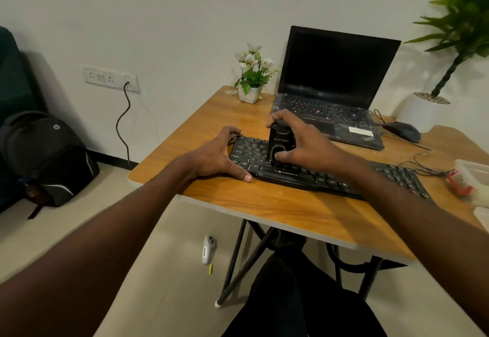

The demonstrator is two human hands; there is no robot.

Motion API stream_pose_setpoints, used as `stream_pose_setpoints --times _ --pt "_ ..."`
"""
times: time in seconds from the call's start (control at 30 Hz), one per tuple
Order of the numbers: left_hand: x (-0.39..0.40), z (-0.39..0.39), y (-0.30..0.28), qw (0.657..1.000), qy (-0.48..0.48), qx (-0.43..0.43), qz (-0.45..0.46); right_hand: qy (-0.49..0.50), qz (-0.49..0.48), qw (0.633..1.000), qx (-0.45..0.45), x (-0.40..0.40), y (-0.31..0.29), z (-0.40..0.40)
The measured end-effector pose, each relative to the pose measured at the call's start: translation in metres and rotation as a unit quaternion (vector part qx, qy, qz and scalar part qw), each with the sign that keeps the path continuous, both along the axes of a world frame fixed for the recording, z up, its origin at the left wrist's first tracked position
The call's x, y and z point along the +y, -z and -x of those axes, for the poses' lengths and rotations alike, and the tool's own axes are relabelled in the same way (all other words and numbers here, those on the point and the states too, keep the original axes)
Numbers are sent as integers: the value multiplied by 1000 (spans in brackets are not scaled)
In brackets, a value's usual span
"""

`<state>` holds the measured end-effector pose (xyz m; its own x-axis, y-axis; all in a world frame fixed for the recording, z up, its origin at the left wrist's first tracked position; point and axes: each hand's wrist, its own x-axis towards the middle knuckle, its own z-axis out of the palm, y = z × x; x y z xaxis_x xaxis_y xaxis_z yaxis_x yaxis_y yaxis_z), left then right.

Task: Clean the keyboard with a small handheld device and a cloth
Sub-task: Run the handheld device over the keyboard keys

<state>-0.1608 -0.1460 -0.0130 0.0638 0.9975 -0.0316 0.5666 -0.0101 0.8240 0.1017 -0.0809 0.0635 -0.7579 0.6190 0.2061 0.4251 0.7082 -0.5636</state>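
Right hand (304, 142) — clamped on device (281, 143), upright on keyboard (328, 175). Left hand (221, 155) — splayed, empty, bracing kbd's left end. My risk: device tips, kbd skids on table (277, 204).

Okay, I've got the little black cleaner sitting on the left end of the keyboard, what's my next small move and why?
Probably slide the handheld device slowly rightward along the key rows. Your right hand grips it upright over the keyboard's left end, so most keys to the right look uncovered. Keep the left hand bracing the keyboard's left edge so it doesn't shift on the table.
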Motion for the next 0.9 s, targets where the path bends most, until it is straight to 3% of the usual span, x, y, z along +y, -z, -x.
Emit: stream_pose_setpoints --times 0.1,0.27,0.4,0.57,0.7,0.77,0.9 --pt "-1 0 0 1000 -4 3 2 -13 -22 995 -96 12 -19 -4" --pt "0 -1 -2 1000 -2 4 2 -22 -18 997 -66 8 -11 1" --pt "-2 0 -3 1000 -3 1 3 10 -29 991 -132 17 -29 -6" --pt "-2 -2 -3 1000 -8 -3 0 43 -12 998 -48 9 -15 -11" --pt "-2 -2 -4 1000 -5 -8 8 111 -88 989 -44 13 -15 -19" --pt "-7 -5 -10 999 -9 -52 10 110 -36 993 17 11 -15 -22" --pt "-11 -28 -18 985 -129 -106 -50 120 4 988 95 7 -13 -27"
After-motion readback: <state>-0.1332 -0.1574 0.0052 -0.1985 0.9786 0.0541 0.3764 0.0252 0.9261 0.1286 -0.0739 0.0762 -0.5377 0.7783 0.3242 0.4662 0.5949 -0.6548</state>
